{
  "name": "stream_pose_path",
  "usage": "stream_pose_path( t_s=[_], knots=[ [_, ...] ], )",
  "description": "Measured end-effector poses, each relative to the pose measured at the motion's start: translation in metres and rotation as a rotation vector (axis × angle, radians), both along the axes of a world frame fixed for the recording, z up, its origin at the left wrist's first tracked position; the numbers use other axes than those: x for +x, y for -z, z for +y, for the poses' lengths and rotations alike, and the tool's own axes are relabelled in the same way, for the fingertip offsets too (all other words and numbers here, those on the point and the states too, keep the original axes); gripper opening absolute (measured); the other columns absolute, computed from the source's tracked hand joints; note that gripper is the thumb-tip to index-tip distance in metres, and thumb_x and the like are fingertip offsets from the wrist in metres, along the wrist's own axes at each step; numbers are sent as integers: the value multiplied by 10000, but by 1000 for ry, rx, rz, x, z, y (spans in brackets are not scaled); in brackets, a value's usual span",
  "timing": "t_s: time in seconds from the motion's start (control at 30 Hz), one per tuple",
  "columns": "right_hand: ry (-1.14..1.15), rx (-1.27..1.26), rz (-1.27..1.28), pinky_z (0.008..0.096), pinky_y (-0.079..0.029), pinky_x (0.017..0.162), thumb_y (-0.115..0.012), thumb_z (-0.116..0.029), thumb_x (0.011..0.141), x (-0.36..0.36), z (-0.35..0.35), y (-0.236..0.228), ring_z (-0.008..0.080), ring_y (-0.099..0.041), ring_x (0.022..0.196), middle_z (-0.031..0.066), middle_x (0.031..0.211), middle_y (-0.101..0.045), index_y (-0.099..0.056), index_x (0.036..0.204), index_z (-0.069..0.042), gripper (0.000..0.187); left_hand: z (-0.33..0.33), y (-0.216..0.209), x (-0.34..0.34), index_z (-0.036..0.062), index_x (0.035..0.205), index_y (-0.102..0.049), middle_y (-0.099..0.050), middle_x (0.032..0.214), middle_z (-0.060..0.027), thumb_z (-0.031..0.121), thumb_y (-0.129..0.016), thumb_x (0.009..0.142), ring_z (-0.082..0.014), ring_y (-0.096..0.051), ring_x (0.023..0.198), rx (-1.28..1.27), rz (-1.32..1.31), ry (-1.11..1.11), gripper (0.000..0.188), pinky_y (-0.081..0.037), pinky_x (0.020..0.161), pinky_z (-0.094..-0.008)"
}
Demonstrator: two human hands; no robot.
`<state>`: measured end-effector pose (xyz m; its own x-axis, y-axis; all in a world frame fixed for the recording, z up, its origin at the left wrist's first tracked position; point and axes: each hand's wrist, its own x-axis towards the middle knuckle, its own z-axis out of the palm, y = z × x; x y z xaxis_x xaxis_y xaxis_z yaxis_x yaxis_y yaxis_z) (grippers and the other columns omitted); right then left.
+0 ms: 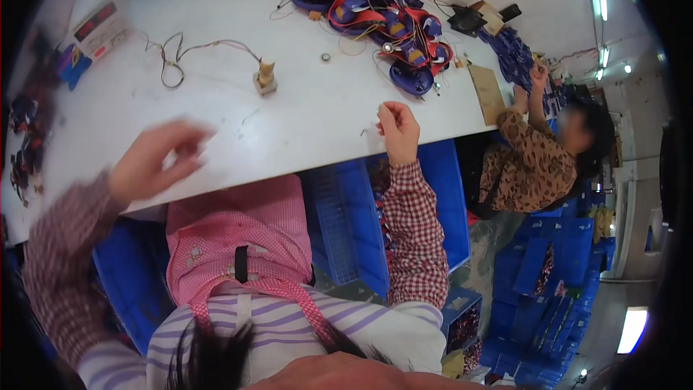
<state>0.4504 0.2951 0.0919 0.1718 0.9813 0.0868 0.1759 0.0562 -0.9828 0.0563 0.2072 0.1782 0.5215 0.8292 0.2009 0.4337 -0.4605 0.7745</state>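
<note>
My left hand [162,159] is over the left front of the white table, smeared by motion. Its thumb stands apart from its curled fingers, and nothing shows between them. My right hand [399,130] is at the table's front edge with thumb and fingers pinched together; what they may hold is too small to make out. A tiny dark bit [363,131] lies just left of those fingertips. Between and beyond my hands stands a small block-shaped fixture [266,78] with a tan top and a thin cable [209,45] running left. A small metal ring [325,58] lies farther back.
Purple and red rounded parts with loose wires [411,79] are heaped at the back right. A white device with a red display [99,30] stands at the back left. Blue bins [447,202] sit below the table edge. A person in a patterned top [534,166] works at right.
</note>
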Motion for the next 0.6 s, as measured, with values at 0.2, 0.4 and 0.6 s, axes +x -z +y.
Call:
stream_pose_path(
  t_s=[0.2,0.4,0.6],
  knots=[
    [-181,-22,-64,191,-440,584,-613,-122,867,2,32,-6,93,-540,652,41,817,-606,-599,1003,-3,181,218,3,117,16,1149,-558,-595,754,-38,134,-592,833,-111,-503,602,48,116,-114,339,-425,565,-234],
    [-242,131,-180,185,-435,591,-599,-96,875,-7,79,-14,85,-535,662,36,813,-608,-604,987,-2,147,336,54,161,45,1151,-550,-612,861,-72,190,-623,783,-181,-567,731,278,303,-407,401,-463,664,-282],
    [-345,216,-230,190,-436,593,-597,-73,872,-35,109,-23,83,-526,673,37,809,-611,-607,974,8,130,377,62,97,53,1151,-529,-585,910,-100,253,-671,749,-235,-578,810,200,334,-390,472,-476,721,-310]
  ],
)
